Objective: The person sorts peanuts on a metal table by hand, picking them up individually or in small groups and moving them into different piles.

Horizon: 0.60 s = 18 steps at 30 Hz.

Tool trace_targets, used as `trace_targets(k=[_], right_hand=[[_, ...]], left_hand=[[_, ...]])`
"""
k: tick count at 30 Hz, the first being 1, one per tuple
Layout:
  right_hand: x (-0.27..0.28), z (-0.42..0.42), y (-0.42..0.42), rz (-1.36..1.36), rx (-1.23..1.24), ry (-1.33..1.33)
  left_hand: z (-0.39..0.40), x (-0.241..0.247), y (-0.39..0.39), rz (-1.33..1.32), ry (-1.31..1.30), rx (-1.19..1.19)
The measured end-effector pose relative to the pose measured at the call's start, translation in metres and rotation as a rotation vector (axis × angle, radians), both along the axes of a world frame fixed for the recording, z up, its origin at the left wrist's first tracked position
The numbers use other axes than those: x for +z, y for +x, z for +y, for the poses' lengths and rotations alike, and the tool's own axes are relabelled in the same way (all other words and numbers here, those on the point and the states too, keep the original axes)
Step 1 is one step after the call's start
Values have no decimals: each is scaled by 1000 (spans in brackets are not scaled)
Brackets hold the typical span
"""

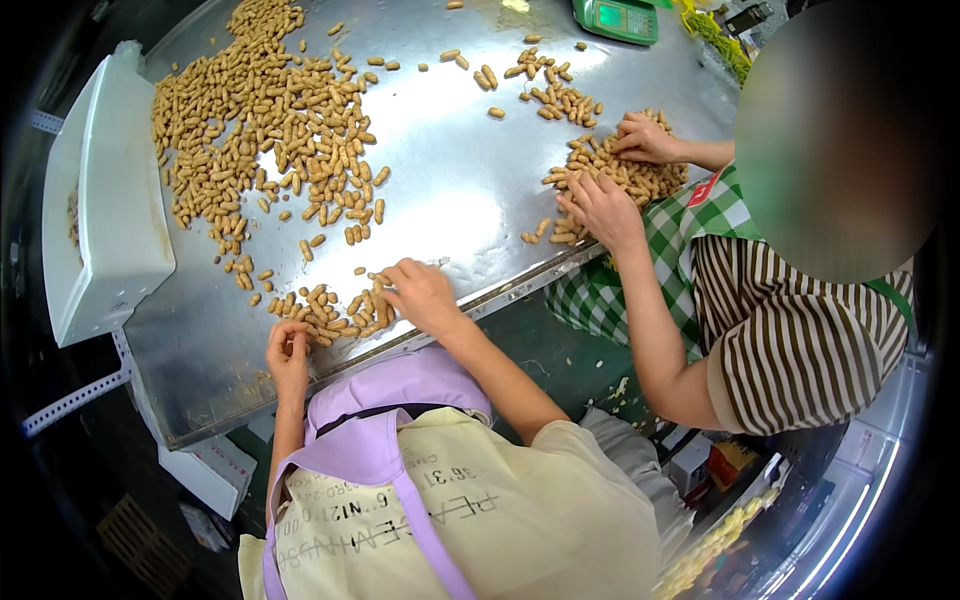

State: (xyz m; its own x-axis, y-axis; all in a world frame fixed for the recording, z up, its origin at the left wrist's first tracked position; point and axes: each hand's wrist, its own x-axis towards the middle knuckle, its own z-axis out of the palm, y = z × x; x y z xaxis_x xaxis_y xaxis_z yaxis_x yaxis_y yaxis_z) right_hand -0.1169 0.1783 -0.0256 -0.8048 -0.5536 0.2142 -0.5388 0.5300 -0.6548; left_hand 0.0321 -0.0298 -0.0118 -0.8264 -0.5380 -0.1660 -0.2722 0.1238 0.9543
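In front of me, near the metal table's front edge, lies a small heap of unshelled peanuts. At the heap's left end is my left hand, its fingers curled in towards the thumb; whether a peanut is between them cannot be made out. My right hand rests at the heap's right end, fingertips against a few peanuts, and its grip is partly hidden. A much larger spread of unshelled peanuts covers the table's left and far-left part.
A white foam box stands tilted at the table's left edge. To the right, a co-worker's two hands are on another peanut pile. A green digital scale sits at the back. Loose peanuts dot the metal tabletop.
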Motion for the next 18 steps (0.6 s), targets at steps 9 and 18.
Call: trace_targets(k=[9, 18], right_hand=[[7, -32, 18, -93, -34, -65], [45, -45, 28, -572, 165, -432]], left_hand=[[-14, -3, 4, -99, 92, -2], [6, 38, -41, -99, 417, -84]])
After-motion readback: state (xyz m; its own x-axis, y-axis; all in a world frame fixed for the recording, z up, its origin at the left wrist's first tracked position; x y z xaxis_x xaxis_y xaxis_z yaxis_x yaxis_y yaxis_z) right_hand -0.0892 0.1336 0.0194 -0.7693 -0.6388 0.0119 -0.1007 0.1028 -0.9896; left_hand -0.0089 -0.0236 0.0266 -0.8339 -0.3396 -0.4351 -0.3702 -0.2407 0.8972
